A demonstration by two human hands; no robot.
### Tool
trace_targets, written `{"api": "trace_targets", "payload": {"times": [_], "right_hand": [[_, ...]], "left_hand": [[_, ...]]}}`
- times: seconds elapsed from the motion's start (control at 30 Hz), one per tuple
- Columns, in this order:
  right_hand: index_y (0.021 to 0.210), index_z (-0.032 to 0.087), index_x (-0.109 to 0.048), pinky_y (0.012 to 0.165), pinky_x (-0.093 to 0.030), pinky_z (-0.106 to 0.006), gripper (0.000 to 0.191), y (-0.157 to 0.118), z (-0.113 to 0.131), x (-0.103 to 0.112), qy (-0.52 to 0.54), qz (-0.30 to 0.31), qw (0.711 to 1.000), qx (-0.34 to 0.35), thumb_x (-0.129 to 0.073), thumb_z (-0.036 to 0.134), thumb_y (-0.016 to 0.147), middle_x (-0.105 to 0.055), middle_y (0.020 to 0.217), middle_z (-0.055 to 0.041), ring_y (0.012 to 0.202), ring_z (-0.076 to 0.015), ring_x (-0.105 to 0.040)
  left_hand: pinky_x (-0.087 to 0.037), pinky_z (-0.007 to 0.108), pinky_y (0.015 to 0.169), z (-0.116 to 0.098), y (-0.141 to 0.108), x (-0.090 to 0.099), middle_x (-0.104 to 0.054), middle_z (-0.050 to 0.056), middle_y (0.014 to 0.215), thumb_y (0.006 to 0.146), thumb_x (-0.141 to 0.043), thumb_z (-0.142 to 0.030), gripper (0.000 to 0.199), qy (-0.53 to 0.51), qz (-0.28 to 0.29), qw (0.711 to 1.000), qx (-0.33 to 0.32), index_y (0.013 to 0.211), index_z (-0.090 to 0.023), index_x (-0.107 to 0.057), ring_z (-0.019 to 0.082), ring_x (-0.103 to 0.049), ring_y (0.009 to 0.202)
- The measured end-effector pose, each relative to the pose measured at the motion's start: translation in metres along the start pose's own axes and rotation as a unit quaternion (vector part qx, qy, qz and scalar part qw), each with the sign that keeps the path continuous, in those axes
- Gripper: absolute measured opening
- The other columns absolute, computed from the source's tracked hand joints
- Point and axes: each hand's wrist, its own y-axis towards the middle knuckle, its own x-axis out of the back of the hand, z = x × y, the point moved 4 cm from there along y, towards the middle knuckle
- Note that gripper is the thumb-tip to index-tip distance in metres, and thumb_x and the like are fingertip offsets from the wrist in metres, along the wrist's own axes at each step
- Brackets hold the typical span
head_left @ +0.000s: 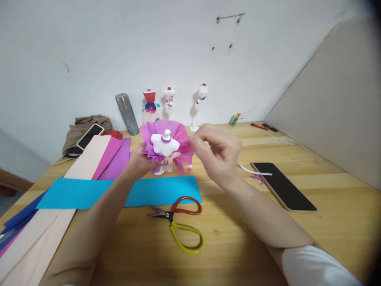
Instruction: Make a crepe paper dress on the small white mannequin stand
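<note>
A small white mannequin (164, 146) with a purple neck band stands upright at the centre, ringed by ruffled purple-pink crepe paper (160, 128). My left hand (140, 159) is closed round its left side, the fingertips hidden behind the paper. At the ruffle's right edge, my right hand (218, 153) pinches the paper between thumb and forefinger. Below the hands, a blue paper strip (166, 190) lies across the table. Scissors with one red and one yellow handle (168, 215) rest partly over the strip, blades pointing left.
Paper strips (86, 159) are piled at left, near a phone (91, 136) on brown cloth (80, 127). A flask (127, 115) and dressed mannequins (150, 101) stand by the wall. Another phone (284, 186) lies at right, a white strip (253, 172) over its edge.
</note>
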Motion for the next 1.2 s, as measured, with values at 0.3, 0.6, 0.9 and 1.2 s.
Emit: {"api": "trace_targets", "payload": {"times": [0.3,0.6,0.9,1.2], "right_hand": [[0.088,0.021,-0.075,0.060,-0.046,-0.028,0.029,0.008,-0.042,-0.004,0.140,0.097,0.983,-0.064,-0.054,0.008,0.072,-0.065,0.079,-0.0008,0.070,-0.0140,-0.059],[0.098,0.021,-0.074,0.072,-0.050,-0.030,0.020,0.002,-0.038,-0.014,0.120,0.171,0.974,-0.084,-0.070,0.019,0.078,-0.068,0.084,-0.0006,0.075,-0.0149,-0.059],[0.088,0.022,-0.075,0.063,-0.049,-0.026,0.007,0.001,-0.037,-0.011,0.118,0.139,0.981,-0.062,-0.076,0.024,0.082,-0.074,0.080,0.0007,0.069,-0.0123,-0.062],[0.079,0.024,-0.074,0.059,-0.049,-0.025,0.014,0.001,-0.010,-0.006,0.048,0.124,0.989,0.064,-0.071,0.013,0.087,-0.072,0.072,0.0030,0.062,-0.0110,-0.063]], "left_hand": [[-0.062,0.052,0.090,-0.014,-0.005,-0.003,-0.078,0.007,0.079,0.049,-0.095,-0.051,0.043,0.012,0.012,1.000,-0.008,0.073,-0.020,-0.077,0.031,-0.075,0.086],[-0.066,0.039,0.073,0.000,-0.002,0.006,-0.080,0.008,0.086,0.045,-0.096,-0.045,0.047,-0.021,-0.008,1.000,0.002,0.078,-0.018,-0.078,0.028,-0.075,0.083],[-0.064,0.039,0.078,-0.006,-0.002,0.006,-0.079,0.007,0.082,0.041,-0.098,-0.040,0.047,0.005,0.011,0.999,0.034,0.077,-0.017,-0.077,0.026,-0.074,0.080],[-0.063,0.044,0.081,-0.009,-0.002,0.008,-0.079,0.009,0.080,0.039,-0.096,-0.042,0.048,0.039,0.002,0.998,0.048,0.075,-0.017,-0.075,0.028,-0.074,0.082]]}}
